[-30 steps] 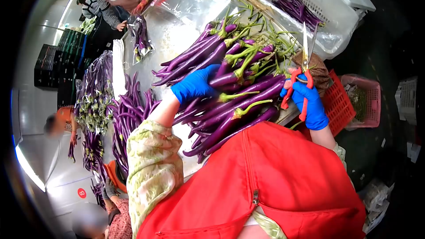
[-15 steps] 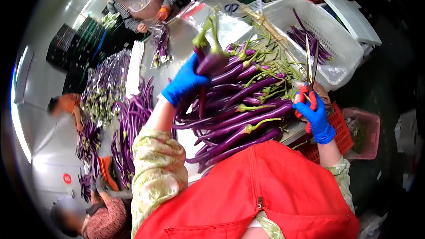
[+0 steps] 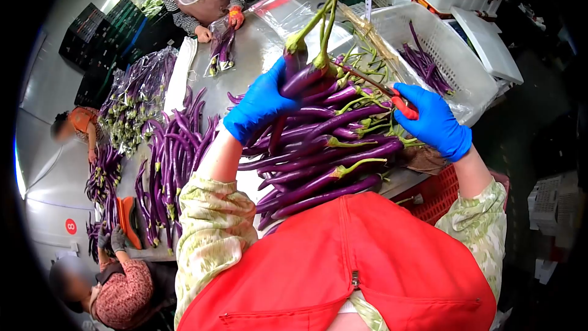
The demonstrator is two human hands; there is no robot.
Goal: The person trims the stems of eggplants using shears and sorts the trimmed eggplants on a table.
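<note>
My left hand (image 3: 260, 103), in a blue glove, is wrapped round a few long purple eggplants (image 3: 304, 79) and holds them up with their green stems uppermost. In my right hand (image 3: 433, 121), also blue-gloved, is a pair of scissors (image 3: 405, 108) with red handles. Its blades reach left toward the held stems; whether they touch cannot be made out. Below both hands lies a heap of eggplants (image 3: 306, 195) on the metal table, most stems pointing right. Cut stem pieces (image 3: 375, 55) lie beyond the heap.
A white crate (image 3: 468, 55) with some eggplants stands at the right, near a red basket (image 3: 438, 199). More eggplants (image 3: 177, 159) and bagged ones (image 3: 138, 95) cover the table's left side. One person (image 3: 202, 0) handles a bag at the far end; other people work at the left.
My right hand has swung the scissors up and left, from pointing upward over the table edge to lying near the held stems. The left hand still holds the eggplants, now steadier.
</note>
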